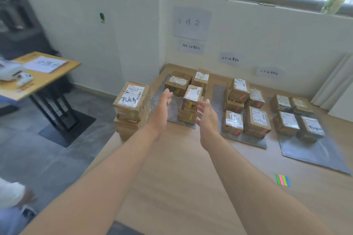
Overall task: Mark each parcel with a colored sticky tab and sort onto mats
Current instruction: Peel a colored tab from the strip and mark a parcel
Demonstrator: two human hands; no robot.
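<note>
**Empty hands frame a tabbed parcel**

Left hand (162, 106) and right hand (207, 115), fingers straight, hold nothing, either side of a parcel (193, 92) stacked on the left mat (174, 104). Stiff cardboard, likely light: take opposite side faces. That mat carries yellow-tabbed boxes (177, 82); the middle mat (246, 140) red-tabbed boxes (257, 120); the right mat (309, 156) more.

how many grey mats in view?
3, side by side: left mat, middle mat, right mat, each carrying parcels. Another could lie beyond the right edge, out of frame.
</note>
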